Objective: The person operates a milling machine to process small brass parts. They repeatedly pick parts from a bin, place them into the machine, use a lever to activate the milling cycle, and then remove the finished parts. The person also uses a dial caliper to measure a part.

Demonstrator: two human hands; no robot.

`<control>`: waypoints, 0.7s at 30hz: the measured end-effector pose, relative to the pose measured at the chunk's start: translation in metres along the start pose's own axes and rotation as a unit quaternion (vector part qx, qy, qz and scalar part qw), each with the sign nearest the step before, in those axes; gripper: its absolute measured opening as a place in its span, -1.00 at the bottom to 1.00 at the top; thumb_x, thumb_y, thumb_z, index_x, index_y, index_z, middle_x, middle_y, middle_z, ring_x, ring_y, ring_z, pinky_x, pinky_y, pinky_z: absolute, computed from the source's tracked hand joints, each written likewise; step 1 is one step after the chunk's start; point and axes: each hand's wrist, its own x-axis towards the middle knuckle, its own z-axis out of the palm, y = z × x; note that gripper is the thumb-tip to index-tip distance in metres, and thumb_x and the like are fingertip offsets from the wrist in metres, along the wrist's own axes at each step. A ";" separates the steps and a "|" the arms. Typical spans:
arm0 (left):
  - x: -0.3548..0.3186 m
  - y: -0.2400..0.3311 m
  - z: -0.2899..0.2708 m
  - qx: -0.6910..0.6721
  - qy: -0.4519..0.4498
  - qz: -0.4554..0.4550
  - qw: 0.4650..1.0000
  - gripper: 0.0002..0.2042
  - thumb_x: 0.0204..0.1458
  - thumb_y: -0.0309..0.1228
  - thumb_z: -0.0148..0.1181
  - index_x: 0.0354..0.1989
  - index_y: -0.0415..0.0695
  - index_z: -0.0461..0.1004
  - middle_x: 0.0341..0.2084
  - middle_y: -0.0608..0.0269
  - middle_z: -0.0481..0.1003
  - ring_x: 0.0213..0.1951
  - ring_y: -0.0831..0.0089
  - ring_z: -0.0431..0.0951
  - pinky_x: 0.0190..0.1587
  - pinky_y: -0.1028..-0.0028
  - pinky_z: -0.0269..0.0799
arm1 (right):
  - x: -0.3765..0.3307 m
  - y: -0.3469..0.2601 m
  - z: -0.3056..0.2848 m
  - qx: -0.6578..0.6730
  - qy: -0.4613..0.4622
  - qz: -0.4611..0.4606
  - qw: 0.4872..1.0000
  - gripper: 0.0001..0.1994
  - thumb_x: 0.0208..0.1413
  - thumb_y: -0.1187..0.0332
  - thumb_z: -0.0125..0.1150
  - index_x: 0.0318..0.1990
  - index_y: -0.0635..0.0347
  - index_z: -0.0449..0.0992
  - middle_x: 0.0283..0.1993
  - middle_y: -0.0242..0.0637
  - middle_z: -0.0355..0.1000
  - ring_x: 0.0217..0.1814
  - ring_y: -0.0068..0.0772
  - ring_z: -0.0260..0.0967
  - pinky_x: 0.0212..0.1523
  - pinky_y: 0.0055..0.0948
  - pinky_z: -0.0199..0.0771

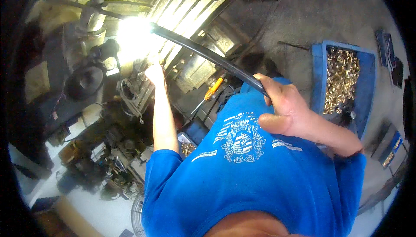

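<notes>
At machine, right hand (284, 107) grips black lever (208, 55); left hand's (155, 72) grasp unclear.

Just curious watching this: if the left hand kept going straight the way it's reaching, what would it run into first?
The left hand already looks to be at the grey machine's slotted metal table. Glare hides exact contact, so depth is uncertain.

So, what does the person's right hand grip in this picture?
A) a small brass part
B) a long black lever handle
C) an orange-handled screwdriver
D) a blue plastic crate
B: the right hand is closed around the end of the long black lever handle, which runs up toward the machine.
</notes>
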 end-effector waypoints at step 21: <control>-0.018 0.018 -0.009 0.119 0.112 -0.118 0.979 -0.44 -0.19 0.19 0.06 -0.61 -0.19 0.52 -0.59 0.02 0.51 -0.44 0.10 0.54 -0.39 0.23 0.41 | 0.005 0.025 0.024 0.037 0.082 0.048 0.995 -0.61 -0.37 0.27 0.19 -0.28 0.16 0.34 -0.59 -0.57 0.16 -0.57 -0.73 0.07 -0.58 -0.65 0.09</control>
